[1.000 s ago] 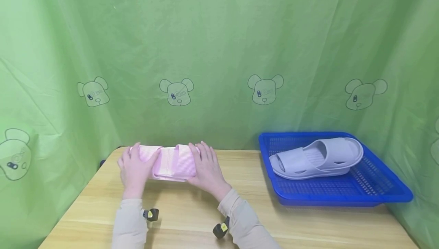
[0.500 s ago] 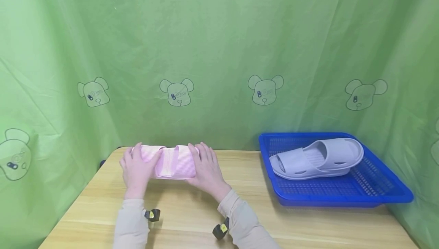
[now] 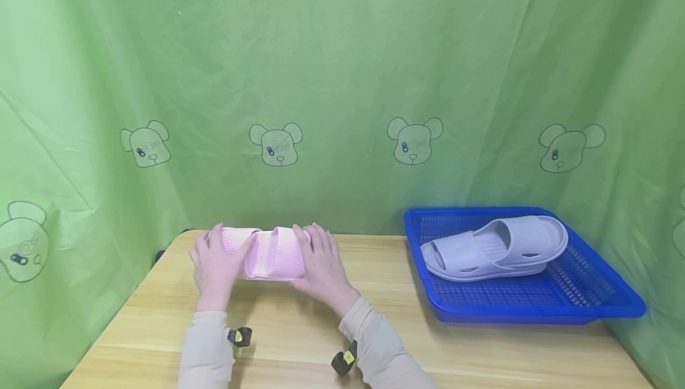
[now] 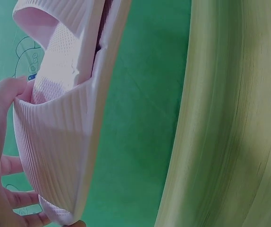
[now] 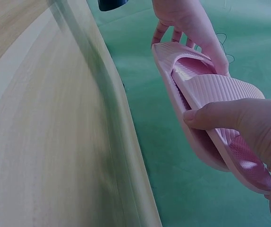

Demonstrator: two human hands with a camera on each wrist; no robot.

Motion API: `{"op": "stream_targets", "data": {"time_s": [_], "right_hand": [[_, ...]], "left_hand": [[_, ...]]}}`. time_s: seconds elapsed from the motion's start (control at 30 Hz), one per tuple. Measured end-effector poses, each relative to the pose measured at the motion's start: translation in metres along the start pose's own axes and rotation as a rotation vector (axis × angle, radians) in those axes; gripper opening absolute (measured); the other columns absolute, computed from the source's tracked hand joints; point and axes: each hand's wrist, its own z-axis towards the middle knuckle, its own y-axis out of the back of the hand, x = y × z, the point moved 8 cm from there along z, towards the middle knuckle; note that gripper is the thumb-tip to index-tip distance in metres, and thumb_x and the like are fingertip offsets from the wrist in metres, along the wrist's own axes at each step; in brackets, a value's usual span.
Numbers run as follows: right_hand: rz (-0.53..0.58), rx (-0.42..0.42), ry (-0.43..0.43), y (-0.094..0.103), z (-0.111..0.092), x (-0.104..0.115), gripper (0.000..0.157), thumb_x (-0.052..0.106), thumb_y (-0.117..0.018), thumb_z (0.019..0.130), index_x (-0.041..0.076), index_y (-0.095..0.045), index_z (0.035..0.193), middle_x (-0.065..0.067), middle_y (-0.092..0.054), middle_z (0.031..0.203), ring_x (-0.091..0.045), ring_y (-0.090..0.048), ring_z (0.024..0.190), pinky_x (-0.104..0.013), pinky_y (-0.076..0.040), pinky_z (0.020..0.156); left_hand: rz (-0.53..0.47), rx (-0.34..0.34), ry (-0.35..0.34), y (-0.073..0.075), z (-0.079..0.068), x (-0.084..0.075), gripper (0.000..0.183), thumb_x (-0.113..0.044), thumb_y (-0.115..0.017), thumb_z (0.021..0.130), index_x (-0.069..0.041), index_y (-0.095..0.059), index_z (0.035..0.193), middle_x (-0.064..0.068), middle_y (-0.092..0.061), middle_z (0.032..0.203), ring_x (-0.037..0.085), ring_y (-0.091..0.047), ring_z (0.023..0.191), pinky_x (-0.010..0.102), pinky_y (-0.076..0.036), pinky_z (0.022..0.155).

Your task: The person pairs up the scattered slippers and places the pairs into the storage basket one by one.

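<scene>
A pair of pink ribbed slippers [image 3: 289, 256] is held up over the back of the table, one pushed part way into the other. My left hand [image 3: 216, 267] grips the left end; in the left wrist view its thumb hooks over the strap edge of one slipper [image 4: 55, 142], fingers spread round the toe. The right hand [image 3: 325, 270] grips the opposite end. From the right wrist, its thumb [image 5: 211, 115] presses across the side of both soles, below the upper slipper's strap [image 5: 223, 90]. Most of that hand's fingers are hidden behind the slippers in this view.
At the right of the wooden table [image 3: 299, 341] stands a blue plastic basket [image 3: 535, 311]. A pair of grey slippers [image 3: 455, 252] lies in it, one nested into the other. A green curtain [image 3: 342, 187] hangs close behind the table's back edge.
My left hand and its slipper have shifted slightly right, bringing the two pink straps closer together. The right hand stays nearly in place.
</scene>
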Motion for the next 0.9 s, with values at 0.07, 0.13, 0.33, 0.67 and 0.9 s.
{"op": "stream_targets", "data": {"time_s": [0.07,0.13,0.33,0.67,0.9], "right_hand": [[-0.001,-0.004,0.003,-0.0006,0.0,0.0001,0.116,0.047,-0.088,0.059,0.013,-0.026,0.151,-0.011,-0.041,0.141,-0.03,-0.035,0.139,-0.052,-0.031,0.118],[-0.002,-0.006,0.004,-0.0009,0.0,0.0002,0.116,0.047,-0.088,0.059,0.013,-0.026,0.151,-0.011,-0.042,0.141,-0.03,-0.035,0.139,-0.052,-0.031,0.118],[0.004,0.002,-0.002,-0.0012,-0.0003,0.0002,0.116,0.047,-0.088,0.059,0.014,-0.025,0.151,-0.011,-0.041,0.142,-0.03,-0.034,0.14,-0.05,-0.029,0.119],[0.014,-0.001,0.001,-0.0014,-0.0005,0.0005,0.116,0.046,-0.088,0.06,0.013,-0.026,0.151,-0.012,-0.041,0.142,-0.031,-0.035,0.14,-0.052,-0.029,0.119],[0.018,-0.013,0.007,0.0003,-0.0008,0.0014,0.115,0.044,-0.088,0.06,0.013,-0.026,0.151,-0.012,-0.041,0.142,-0.03,-0.037,0.138,-0.052,-0.029,0.119]], "left_hand": [[0.0,-0.001,-0.003,-0.0014,0.0001,0.0002,0.105,-0.082,-0.058,0.072,-0.016,-0.034,0.15,0.021,-0.032,0.149,0.04,-0.03,0.133,0.065,-0.046,0.091],[0.001,-0.002,-0.008,-0.0025,0.0,-0.0002,0.105,-0.082,-0.058,0.072,-0.015,-0.035,0.15,0.021,-0.033,0.148,0.04,-0.03,0.132,0.064,-0.046,0.091],[0.002,0.004,-0.017,-0.0044,-0.0021,-0.0027,0.104,-0.08,-0.059,0.073,-0.015,-0.035,0.149,0.022,-0.032,0.149,0.041,-0.031,0.132,0.065,-0.046,0.091],[0.0,0.018,-0.023,-0.0067,-0.0041,-0.0058,0.104,-0.08,-0.059,0.073,-0.014,-0.035,0.149,0.023,-0.032,0.149,0.042,-0.03,0.132,0.065,-0.046,0.091],[0.007,0.026,-0.022,-0.0085,-0.0049,-0.0064,0.103,-0.08,-0.058,0.074,-0.014,-0.034,0.15,0.023,-0.032,0.149,0.042,-0.03,0.132,0.066,-0.047,0.09]]}}
